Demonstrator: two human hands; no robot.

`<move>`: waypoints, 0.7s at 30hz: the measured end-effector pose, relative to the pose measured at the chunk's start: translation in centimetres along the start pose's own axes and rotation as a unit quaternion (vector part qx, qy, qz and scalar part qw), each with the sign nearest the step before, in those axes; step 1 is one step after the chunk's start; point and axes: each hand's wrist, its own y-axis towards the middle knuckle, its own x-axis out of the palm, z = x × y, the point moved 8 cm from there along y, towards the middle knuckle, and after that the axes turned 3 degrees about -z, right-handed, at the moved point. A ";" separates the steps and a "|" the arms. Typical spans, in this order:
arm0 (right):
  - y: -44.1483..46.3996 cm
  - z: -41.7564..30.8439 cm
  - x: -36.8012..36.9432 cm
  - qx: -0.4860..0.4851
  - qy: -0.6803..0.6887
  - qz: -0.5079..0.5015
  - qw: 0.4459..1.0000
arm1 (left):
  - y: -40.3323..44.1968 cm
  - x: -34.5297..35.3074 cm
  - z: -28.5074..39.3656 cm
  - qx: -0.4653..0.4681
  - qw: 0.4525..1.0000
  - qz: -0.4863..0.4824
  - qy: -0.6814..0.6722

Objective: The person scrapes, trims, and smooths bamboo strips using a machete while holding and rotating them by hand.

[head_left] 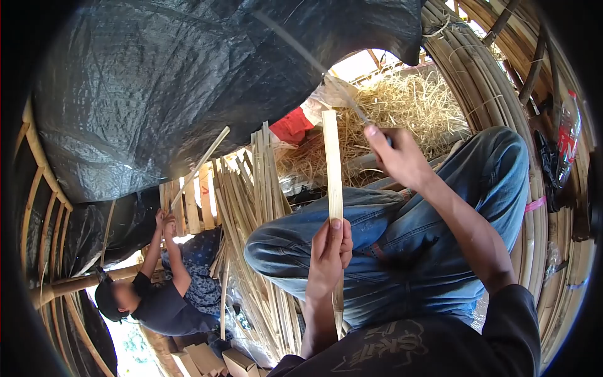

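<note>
A flat, pale bamboo strip (333, 166) stands upright in front of my lap, its lower end running down past my wrist. My left hand (329, 254) is closed around its lower part, thumb on the face. My right hand (402, 156) grips a knife, with the handle mostly hidden in the fist. The long, thin knife blade (348, 99) points up and to the left, blurred toward its tip. It is raised beside and above the strip's top end; I cannot tell whether they touch. My crossed legs in blue jeans (402, 251) lie beneath both hands.
Many long bamboo strips (257, 188) lie to my left; bundled lengths (487, 78) run along my right. Straw-like shavings (408, 100) are heaped ahead, near a red cloth (292, 127). A dark tarp (163, 94) hangs ahead and left. Another person (173, 301) sits at left, holding a strip.
</note>
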 end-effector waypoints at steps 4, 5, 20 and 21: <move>-2.2 -4.2 2.3 -0.173 -0.123 -0.047 0.976 | 0.5 0.7 0.9 0.007 1.000 -0.002 0.003; -3.1 -4.9 3.3 -0.237 -0.165 -0.053 0.956 | 0.6 0.8 1.1 0.012 1.000 0.008 0.003; -1.4 -4.2 3.1 -0.252 -0.349 -0.047 0.901 | 0.0 -1.3 2.2 0.125 0.953 0.108 0.253; -1.4 -4.1 3.3 -0.252 -0.348 -0.048 0.902 | -0.1 -1.4 2.3 0.123 0.953 0.109 0.253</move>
